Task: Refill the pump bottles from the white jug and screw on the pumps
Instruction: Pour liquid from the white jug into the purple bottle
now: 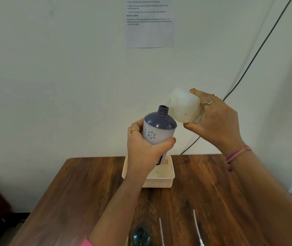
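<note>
Left hand point(142, 148): fingers wrapped around smooth purple pump bottle point(158, 128) (flower pattern), frame centre.
Right hand point(216, 119): clasps tilted white jug point(183, 107), spout at bottle neck.

Both forearms are bare. The left hand point(142, 144) wears a gold ring point(133, 130) on one finger, at about 11 o'clock on the hand. The right hand point(214, 119) carries a silver ring point(207, 103) at its 11 o'clock. Fingernails on both hands are painted orange-red. A pink band point(238, 153) circles the right wrist, and a pink sleeve edge point(85, 243) shows at the left elbow.
</note>
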Motion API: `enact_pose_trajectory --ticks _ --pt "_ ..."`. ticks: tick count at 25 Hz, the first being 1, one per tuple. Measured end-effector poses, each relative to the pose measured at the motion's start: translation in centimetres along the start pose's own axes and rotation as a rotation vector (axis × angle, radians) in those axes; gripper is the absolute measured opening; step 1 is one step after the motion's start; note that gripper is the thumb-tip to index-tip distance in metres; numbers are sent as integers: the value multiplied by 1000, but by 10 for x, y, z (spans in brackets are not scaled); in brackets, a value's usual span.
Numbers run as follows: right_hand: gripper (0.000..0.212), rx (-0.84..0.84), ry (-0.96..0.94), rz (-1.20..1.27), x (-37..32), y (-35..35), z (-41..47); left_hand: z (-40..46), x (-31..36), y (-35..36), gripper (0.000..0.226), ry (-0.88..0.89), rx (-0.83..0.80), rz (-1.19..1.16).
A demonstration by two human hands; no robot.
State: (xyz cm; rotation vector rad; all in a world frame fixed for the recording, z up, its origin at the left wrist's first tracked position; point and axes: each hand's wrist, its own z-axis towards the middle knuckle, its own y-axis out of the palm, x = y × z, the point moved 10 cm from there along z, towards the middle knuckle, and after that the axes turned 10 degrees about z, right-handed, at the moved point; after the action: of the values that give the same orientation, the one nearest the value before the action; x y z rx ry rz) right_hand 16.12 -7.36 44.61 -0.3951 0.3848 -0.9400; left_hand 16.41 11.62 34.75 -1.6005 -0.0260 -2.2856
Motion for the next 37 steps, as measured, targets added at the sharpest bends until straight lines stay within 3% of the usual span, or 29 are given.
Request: enact_pose_trajectory --ticks 37 --pt "76 24 -140 -77 -12 -6 7 -1 -1 1 76 10 2 30"
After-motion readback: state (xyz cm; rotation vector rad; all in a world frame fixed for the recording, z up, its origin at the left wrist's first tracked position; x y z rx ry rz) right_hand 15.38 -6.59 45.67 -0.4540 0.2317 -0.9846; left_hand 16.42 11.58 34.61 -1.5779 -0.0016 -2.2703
